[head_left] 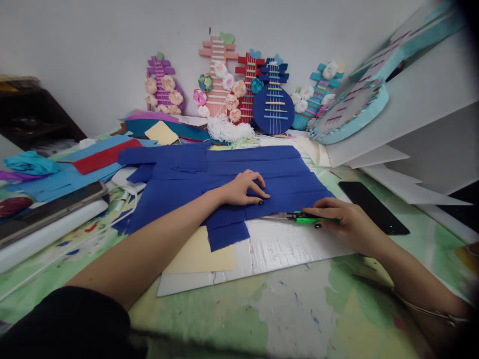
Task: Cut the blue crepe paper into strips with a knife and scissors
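A wide sheet of dark blue crepe-like paper point(179, 192) with fold lines lies across the middle of the table. My left hand point(245, 189) rests on it with the fingers spread, pressing it down. In my right hand point(342, 219) is a green utility knife point(305, 218), its blade pointing left along the paper's near edge. Under that edge lies a white board point(288, 244) with a shiny surface. A narrow blue flap hangs over the board and over a pale yellow sheet point(205, 257).
A black phone point(374, 207) lies right of my right hand. Several decorated lute-shaped crafts, one dark blue point(274, 102), lean against the wall behind white yarn point(230, 129). At left are a red strip point(107, 155), a second phone point(56, 209) and a white cable point(90, 232).
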`<action>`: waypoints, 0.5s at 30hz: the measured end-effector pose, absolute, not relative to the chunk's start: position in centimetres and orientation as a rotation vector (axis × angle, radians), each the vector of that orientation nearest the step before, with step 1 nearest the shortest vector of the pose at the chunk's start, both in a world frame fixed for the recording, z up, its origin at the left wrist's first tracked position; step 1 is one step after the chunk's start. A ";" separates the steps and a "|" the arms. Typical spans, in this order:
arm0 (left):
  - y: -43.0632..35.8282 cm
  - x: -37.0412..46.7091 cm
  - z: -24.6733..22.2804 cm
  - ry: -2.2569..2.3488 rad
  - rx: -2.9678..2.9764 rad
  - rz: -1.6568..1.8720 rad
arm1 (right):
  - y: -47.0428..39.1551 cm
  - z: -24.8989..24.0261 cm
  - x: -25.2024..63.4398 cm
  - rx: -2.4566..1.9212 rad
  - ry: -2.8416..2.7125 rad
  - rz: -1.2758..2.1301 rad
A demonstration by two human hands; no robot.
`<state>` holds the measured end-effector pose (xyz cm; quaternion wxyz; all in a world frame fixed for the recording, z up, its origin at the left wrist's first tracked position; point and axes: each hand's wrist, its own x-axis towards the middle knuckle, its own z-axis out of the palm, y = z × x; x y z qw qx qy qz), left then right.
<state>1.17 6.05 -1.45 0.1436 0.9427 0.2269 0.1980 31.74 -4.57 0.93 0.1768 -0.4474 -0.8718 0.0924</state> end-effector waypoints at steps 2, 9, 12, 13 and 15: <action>6.0 1.2 -1.4 0.650 2.720 0.574 | -4.6 0.9 31.4 -1.259 -2.473 0.227; 6.1 1.2 -1.5 0.636 2.718 0.598 | -4.7 0.6 30.6 -1.206 -2.482 0.182; 6.1 1.3 -1.5 0.637 2.710 0.614 | -4.5 0.4 30.6 -1.161 -2.490 0.124; 6.1 1.4 -1.5 0.637 2.707 0.619 | -4.5 0.4 30.6 -1.145 -2.490 0.099; 6.2 1.5 -1.6 0.641 2.695 0.636 | -4.4 0.4 30.6 -1.112 -2.487 0.054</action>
